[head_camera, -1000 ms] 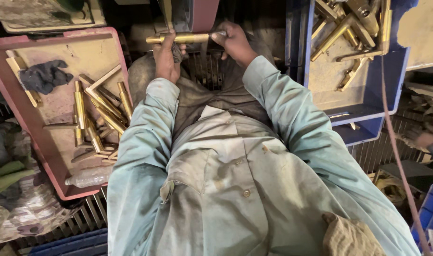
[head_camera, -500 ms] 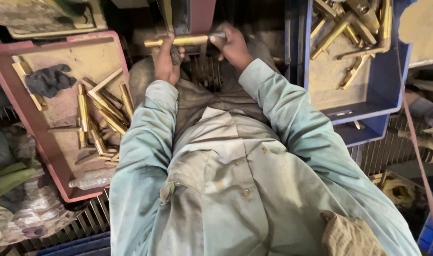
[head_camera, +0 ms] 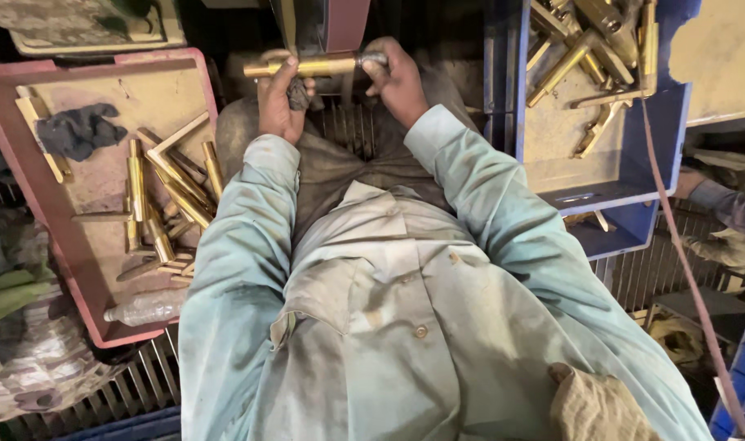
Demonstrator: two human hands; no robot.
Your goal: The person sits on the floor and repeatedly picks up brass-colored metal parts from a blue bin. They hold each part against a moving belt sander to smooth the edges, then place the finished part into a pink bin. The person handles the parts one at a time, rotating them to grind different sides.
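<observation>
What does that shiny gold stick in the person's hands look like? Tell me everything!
The gold stick is a round metal bar that looks like brass, with a duller grey tip at its right end. It lies level, crosswise in front of the person. The left hand grips its left part along with a dark rag, and the right hand grips the grey end. A reddish belt hangs upright just behind its middle.

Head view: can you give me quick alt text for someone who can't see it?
Both hands, left hand and right hand, hold a brass rod level against an upright sanding belt. A red tray and a blue tray of brass parts flank the person.
</observation>
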